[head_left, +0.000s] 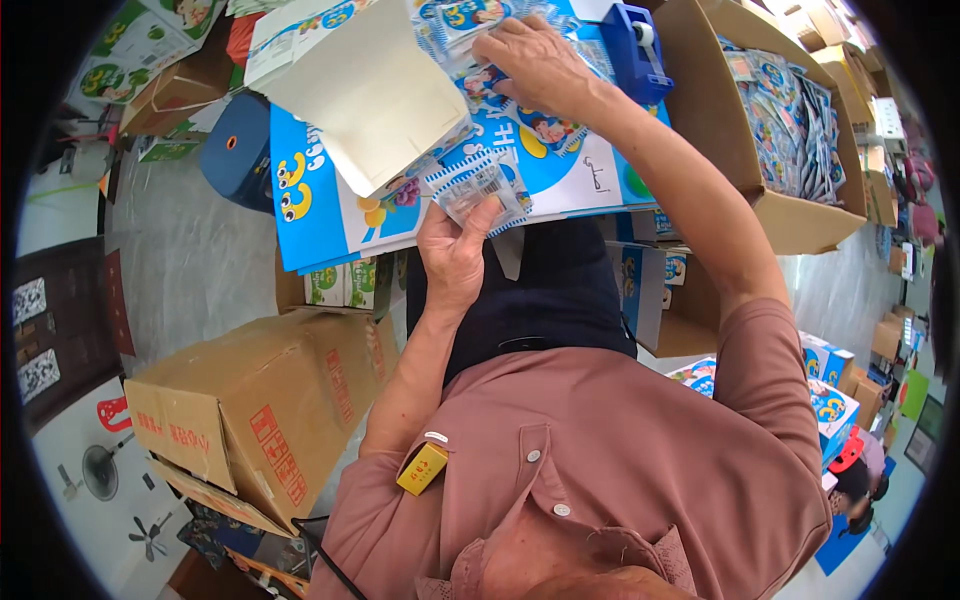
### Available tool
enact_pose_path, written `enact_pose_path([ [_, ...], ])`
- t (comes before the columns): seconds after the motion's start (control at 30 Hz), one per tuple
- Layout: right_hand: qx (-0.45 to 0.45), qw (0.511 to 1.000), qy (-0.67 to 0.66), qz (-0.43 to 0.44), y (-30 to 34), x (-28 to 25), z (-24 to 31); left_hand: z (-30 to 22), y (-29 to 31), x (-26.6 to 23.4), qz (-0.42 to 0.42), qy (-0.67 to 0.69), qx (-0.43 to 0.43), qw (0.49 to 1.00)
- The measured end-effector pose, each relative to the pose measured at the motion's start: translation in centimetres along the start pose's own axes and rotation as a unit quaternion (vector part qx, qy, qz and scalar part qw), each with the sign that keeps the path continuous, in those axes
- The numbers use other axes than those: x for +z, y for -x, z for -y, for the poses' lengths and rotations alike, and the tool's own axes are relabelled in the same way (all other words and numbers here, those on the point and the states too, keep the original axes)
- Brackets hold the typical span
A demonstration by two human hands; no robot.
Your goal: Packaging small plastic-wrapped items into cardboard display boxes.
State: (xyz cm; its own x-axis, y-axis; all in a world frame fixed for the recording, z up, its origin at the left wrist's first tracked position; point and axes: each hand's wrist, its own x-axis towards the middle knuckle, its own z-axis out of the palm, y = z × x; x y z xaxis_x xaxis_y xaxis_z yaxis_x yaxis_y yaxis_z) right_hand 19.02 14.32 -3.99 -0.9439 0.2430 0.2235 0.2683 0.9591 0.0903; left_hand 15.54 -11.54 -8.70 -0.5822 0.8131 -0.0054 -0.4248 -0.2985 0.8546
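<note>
The fingers of the left hand (452, 258) grip small packets (470, 190) just above the frame's centre. The right hand (546, 72) bends its fingers over a pile (455, 20) at top centre; whether they grip anything, I cannot tell. A box (370, 105) tilts at upper left.

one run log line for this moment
left hand: holding packets; right hand: at loose packets; left: open box; right: blue tape dispenser, carton of packets
</note>
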Motion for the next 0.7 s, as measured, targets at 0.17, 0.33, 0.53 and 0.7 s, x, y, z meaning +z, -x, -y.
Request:
enact_pose_path([
  [0.17,0.037,0.99,-0.084,-0.106,4.3,-1.6,0.0,-0.1,-0.7,1.8,-0.022,0.042,0.022,0.999],
  [0.33,0.248,0.77,-0.576,-0.119,9.3,-4.8,6.2,-1.5,-0.4,2.7,-0.005,0.088,-0.014,0.996],
  [0.53,0.24,0.445,-0.857,-0.104,11.4,-1.9,11.9,0.8,-1.0,-0.1,0.095,-0.079,0.034,0.992],
  [0.7,0.179,0.903,-0.385,-0.06,11.4,-1.6,13.5,1.7,-0.5,0.0,0.024,-0.09,0.101,0.99],
])
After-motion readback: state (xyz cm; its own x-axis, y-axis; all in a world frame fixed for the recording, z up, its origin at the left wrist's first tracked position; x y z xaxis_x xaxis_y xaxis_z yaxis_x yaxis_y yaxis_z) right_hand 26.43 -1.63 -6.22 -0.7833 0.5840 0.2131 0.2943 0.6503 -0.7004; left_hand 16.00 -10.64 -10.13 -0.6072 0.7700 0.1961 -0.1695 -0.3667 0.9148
